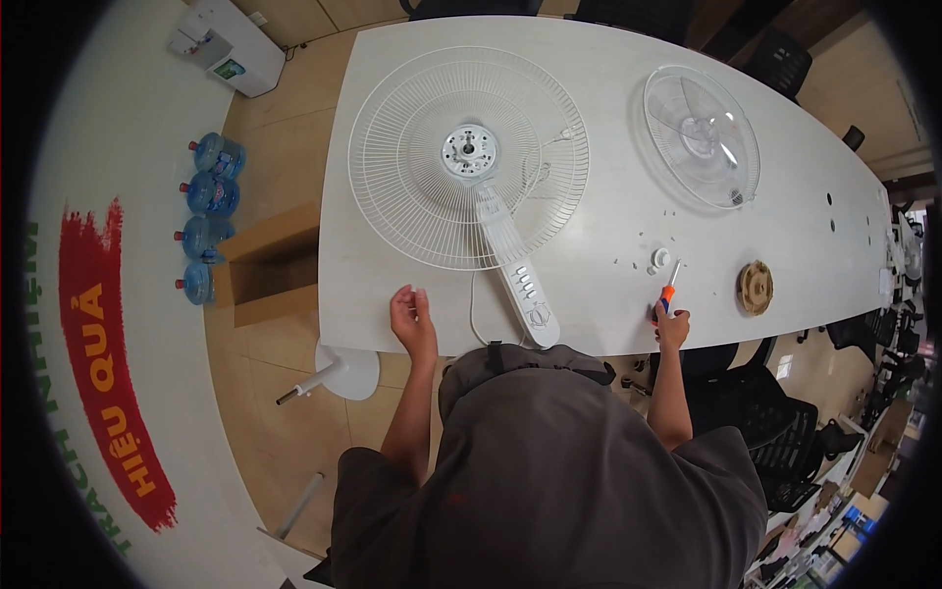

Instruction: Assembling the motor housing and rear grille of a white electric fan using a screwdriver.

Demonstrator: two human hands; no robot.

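Observation:
My right hand is closed round the orange and blue handle of a screwdriver, its shaft pointing away from me over the table. Just beyond its tip lie a small white round cap and several tiny loose parts. My left hand hovers by the table's near edge, fingers apart, holding nothing. In front of it lies a fan's white rear wire guard, with the motor hub bare at its centre. From the guard a white neck with a button panel runs toward me.
A front guard with clear blades lies at the far right of the white table. Nearer is a brown round part. On the floor at left are an open cardboard box, a white stand base and several blue water bottles.

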